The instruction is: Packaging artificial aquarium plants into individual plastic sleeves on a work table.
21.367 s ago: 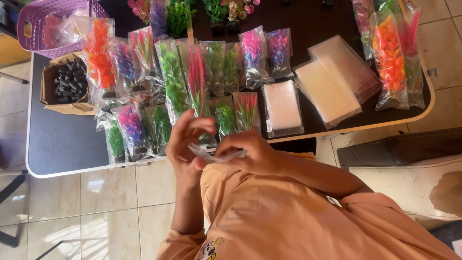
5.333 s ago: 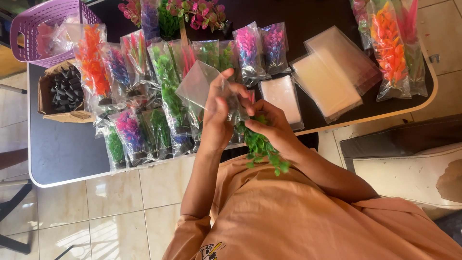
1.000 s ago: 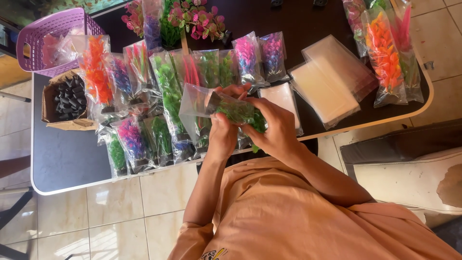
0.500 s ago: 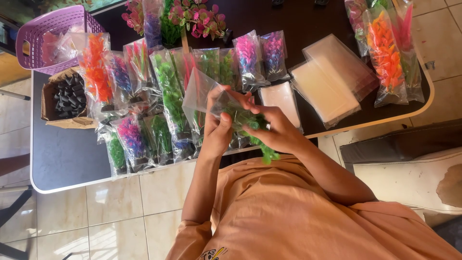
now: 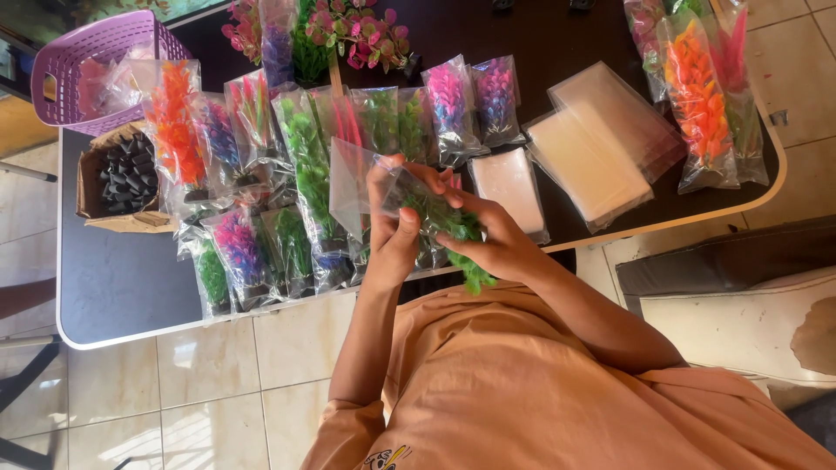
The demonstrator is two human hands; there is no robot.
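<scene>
In front of my chest, over the table's near edge, both hands work together. My left hand (image 5: pixel 392 231) pinches a clear plastic bag (image 5: pixel 350 184) by its opening. Held in my right hand (image 5: pixel 498 245) is a green artificial plant (image 5: pixel 455 233), partly inside the bag, with its lower tip sticking out below my fingers. Directly beyond my hands lie several bagged plastic plants (image 5: pixel 306 165) in green, pink, purple and orange.
The dark table (image 5: pixel 113 287) has a white rim. On it are a cardboard box of dark pieces (image 5: pixel 122 178), a purple basket (image 5: pixel 83 65), stacks of empty clear bags (image 5: pixel 592 148), white pads in a bag (image 5: pixel 509 183), loose flowers (image 5: pixel 357 26) and tall orange bagged plants (image 5: pixel 697 96). Tiled floor lies below.
Over the last second the green plant has slid further into the clear bag while both hands stayed close together. Much earlier, my hands held only a bag.
</scene>
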